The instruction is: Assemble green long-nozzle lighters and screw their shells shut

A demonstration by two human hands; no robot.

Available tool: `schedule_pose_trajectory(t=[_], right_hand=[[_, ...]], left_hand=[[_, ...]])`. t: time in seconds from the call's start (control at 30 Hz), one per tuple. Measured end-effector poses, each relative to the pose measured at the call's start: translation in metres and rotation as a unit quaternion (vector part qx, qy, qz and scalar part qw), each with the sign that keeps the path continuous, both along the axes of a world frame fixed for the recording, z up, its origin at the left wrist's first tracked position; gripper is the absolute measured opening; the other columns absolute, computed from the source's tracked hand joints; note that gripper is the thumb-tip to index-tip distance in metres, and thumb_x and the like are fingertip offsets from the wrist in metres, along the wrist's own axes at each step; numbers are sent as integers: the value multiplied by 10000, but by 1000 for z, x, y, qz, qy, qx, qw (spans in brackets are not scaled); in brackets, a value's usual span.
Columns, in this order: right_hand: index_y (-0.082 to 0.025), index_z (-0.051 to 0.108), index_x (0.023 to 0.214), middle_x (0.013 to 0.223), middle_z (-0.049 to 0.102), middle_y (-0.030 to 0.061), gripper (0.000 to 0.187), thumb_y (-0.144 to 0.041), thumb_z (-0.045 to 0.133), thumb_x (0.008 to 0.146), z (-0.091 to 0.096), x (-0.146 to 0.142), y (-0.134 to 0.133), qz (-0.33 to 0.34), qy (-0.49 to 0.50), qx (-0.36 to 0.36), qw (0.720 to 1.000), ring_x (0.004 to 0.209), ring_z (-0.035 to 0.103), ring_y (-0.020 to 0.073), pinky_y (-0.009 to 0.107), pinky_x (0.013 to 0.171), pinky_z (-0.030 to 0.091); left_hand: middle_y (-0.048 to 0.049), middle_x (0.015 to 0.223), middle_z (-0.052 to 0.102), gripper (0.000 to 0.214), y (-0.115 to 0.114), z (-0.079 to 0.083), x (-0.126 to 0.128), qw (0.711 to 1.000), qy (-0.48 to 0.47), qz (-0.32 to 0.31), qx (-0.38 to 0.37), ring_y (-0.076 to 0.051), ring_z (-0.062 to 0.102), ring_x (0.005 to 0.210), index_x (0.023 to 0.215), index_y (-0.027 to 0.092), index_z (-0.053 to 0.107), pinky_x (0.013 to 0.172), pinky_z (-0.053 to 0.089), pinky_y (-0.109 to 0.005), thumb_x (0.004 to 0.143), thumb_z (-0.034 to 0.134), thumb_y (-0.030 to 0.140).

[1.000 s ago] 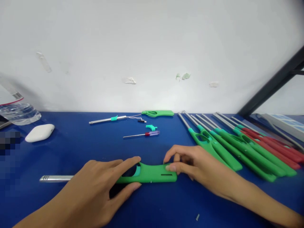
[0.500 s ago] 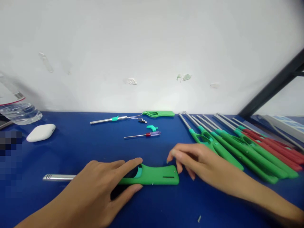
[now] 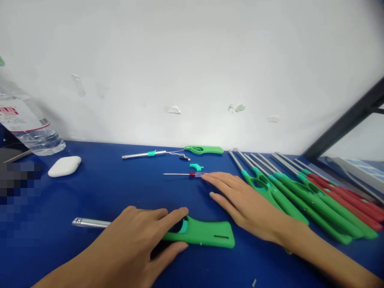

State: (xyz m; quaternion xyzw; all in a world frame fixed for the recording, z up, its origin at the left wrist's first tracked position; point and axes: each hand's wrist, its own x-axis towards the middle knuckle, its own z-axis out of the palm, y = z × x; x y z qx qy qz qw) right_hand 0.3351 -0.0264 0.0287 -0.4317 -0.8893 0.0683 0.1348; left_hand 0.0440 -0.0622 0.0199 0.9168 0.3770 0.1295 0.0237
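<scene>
My left hand (image 3: 135, 244) rests on a green long-necked lighter (image 3: 204, 235) lying flat on the blue table (image 3: 114, 188), thumb and forefinger either side of its trigger opening. The lighter's metal tube (image 3: 90, 223) sticks out to the left. My right hand (image 3: 240, 200) is stretched out flat with fingers apart, its fingertips at the clear handle of a small red screwdriver (image 3: 184, 174). A teal trigger piece (image 3: 196, 166) lies just behind the screwdriver.
A dismantled lighter lies at the back: metal tube (image 3: 144, 154), wires, green shell (image 3: 205, 150). Several green (image 3: 288, 192) and red lighters (image 3: 345, 190) lie in a row at right. A white case (image 3: 64, 166) and a water bottle (image 3: 27, 124) stand at left. A tiny screw (image 3: 254, 282) lies near the front edge.
My right hand let go of the green lighter's end and reached away to the screwdriver, opening flat. My left hand stayed on the lighter. The view shifted a little.
</scene>
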Motion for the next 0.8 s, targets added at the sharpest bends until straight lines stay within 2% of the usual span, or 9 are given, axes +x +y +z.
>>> schedule_pose_trajectory(t=[0.1, 0.17, 0.3, 0.4, 0.47, 0.53, 0.63, 0.7, 0.8], right_hand=[[-190, 508, 1495, 1376, 646, 143, 433, -354, 412, 1106, 1, 1, 2, -32, 14, 30, 999, 1281, 582, 289, 558, 1115, 457], [-207, 475, 1530, 1456, 601, 136, 452, -349, 428, 1103, 2, 2, 3, -24, 10, 40, 999, 1346, 535, 289, 552, 1141, 432], [-318, 425, 1578, 1642, 451, 32, 469, -343, 436, 1109, -2, 2, 3, 53, -37, 14, 998, 1518, 364, 263, 539, 1208, 362], [-312, 562, 1478, 1538, 584, 24, 390, -285, 466, 1101, -6, 2, 2, 84, -28, 25, 996, 1431, 493, 252, 501, 1149, 428], [-271, 681, 1324, 1366, 712, 33, 296, -237, 515, 1081, -7, 3, 2, 96, 13, 53, 994, 1275, 622, 234, 454, 1074, 477], [-247, 734, 1179, 1198, 776, 29, 216, -196, 566, 1054, -5, 6, 1, 97, 57, 83, 990, 1132, 686, 217, 420, 998, 504], [-234, 733, 1076, 1071, 790, 18, 147, -162, 620, 1016, 5, 10, -2, 63, 121, 114, 984, 1024, 709, 195, 372, 929, 525], [-241, 720, 1050, 1017, 784, 4, 101, -189, 655, 994, 14, 13, -5, 13, 171, 115, 978, 943, 713, 174, 327, 871, 543], [-276, 728, 1018, 947, 778, -21, 62, -283, 706, 961, 27, 16, -10, -89, 251, 110, 958, 824, 704, 159, 277, 746, 552]], left_hand=[[-25, 1158, 789, 432, -1, 0, 0, 1000, 0, -3, -16, -270, 786, 880, 1472, 313, 538, 705, 587, -373, 1051, 530, 410], [-23, 1142, 790, 429, -1, 0, 0, 1000, 0, -6, -16, -263, 784, 856, 1470, 308, 534, 692, 575, -368, 1054, 527, 413], [-33, 1149, 786, 424, -1, -4, -2, 1000, 5, -2, -5, -272, 781, 870, 1466, 300, 522, 678, 555, -368, 1061, 514, 423], [-30, 1150, 781, 420, 0, -4, -2, 1000, 11, -3, -13, -275, 779, 881, 1467, 307, 517, 689, 555, -377, 1063, 511, 422], [-20, 1129, 783, 417, 0, -3, -2, 1000, 12, -5, -20, -270, 778, 861, 1469, 318, 514, 678, 552, -375, 1064, 505, 420], [-14, 1123, 782, 417, 0, -1, -1, 1000, 14, -3, -24, -263, 777, 850, 1474, 324, 503, 670, 551, -370, 1067, 498, 411], [-22, 1145, 771, 425, 0, -1, -1, 1000, 8, 13, -11, -272, 776, 882, 1473, 331, 489, 664, 550, -365, 1062, 501, 439], [-36, 1174, 752, 418, 1, -2, -2, 999, -4, 32, 11, -283, 771, 907, 1455, 338, 493, 658, 550, -364, 1055, 506, 460], [-52, 1218, 705, 380, 2, -5, -1, 999, -13, 43, 29, -247, 758, 786, 1420, 337, 508, 605, 534, -348, 1056, 495, 445]])
